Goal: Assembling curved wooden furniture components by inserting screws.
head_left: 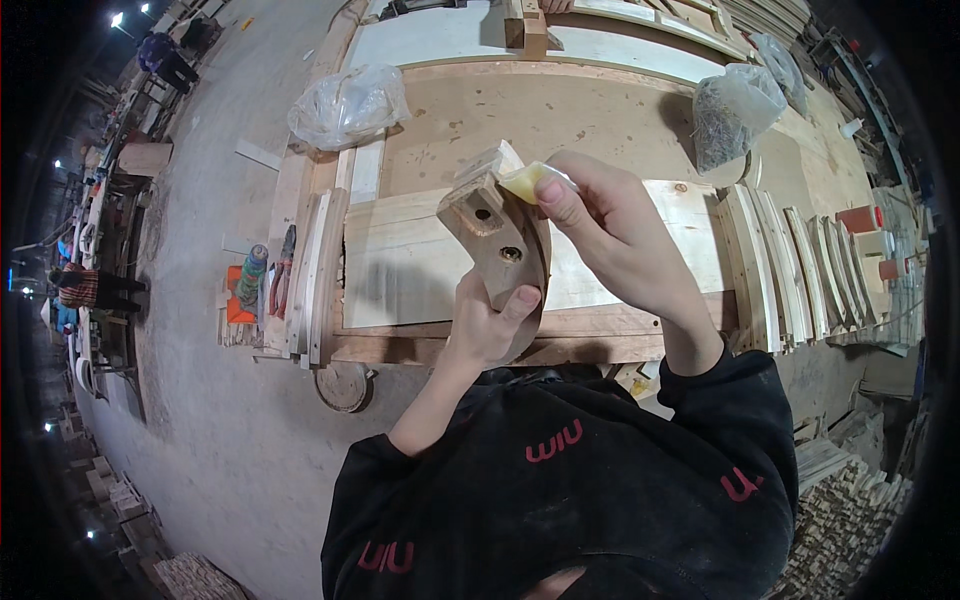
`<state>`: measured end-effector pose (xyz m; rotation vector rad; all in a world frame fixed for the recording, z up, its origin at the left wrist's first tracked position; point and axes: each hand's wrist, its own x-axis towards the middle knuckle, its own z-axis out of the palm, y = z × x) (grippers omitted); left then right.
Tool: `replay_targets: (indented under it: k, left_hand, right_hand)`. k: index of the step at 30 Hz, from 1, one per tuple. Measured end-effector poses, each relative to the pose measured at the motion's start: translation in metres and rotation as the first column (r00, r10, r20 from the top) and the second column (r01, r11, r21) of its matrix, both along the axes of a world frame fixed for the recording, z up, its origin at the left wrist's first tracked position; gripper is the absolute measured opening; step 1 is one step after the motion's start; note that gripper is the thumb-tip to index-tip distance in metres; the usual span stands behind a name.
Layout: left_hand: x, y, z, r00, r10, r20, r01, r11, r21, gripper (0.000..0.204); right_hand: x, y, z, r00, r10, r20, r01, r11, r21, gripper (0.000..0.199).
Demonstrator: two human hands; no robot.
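Note:
My left hand (485, 325) is closed around the lower part of a curved wooden piece (490, 246), thumb along its near edge. The piece is raised above the bench and tilted; one round hole shows in its end block and another in its face. My right hand (625, 235) pinches a folded yellow sheet (521, 183), which looks like sandpaper, between thumb and fingers. The sheet lies against the upper right edge of the wooden piece. Some of my right fingers are hidden behind the hand.
Pale boards lie on the wooden workbench (600, 322). Curved wooden strips (790, 265) stand at its right. Clear plastic bags (350, 104) sit farther back. Pliers (284, 275) and a green bottle (252, 272) by an orange box are at left. Another person's hand (556, 5) shows across the bench.

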<state>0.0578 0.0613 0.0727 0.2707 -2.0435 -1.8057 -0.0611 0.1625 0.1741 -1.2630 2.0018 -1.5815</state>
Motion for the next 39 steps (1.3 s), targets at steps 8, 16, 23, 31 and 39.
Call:
replay_targets:
  k: [8,16,23,31,39]
  left_hand:
    - [0.002,0.006,0.0,1.0,0.016,-0.022,-0.015,1.0,0.011,0.068]
    - [0.005,0.012,0.002,0.992,0.105,-0.073,-0.099,0.992,0.073,0.066]
    - [0.002,0.01,0.012,0.968,0.163,-0.189,-0.113,0.961,0.252,0.071]
    - [0.008,-0.006,0.021,0.962,0.078,-0.261,0.0,0.959,0.284,0.078]
    - [0.009,-0.035,0.001,0.709,0.539,-0.454,-0.616,0.787,-0.029,0.069]
  right_hand:
    - [0.005,0.0,0.009,0.995,-0.04,-0.088,0.042,0.999,0.022,0.034]
    - [0.011,-0.001,0.006,0.979,-0.011,-0.205,0.006,1.0,-0.025,0.027]
    - [0.023,-0.004,-0.003,0.951,0.037,-0.308,-0.045,0.999,-0.021,0.02]
    - [0.036,-0.007,-0.011,0.94,0.063,-0.335,-0.075,0.997,-0.023,0.016]
    - [0.043,-0.005,-0.022,0.929,0.131,-0.347,-0.124,0.991,0.043,0.019]
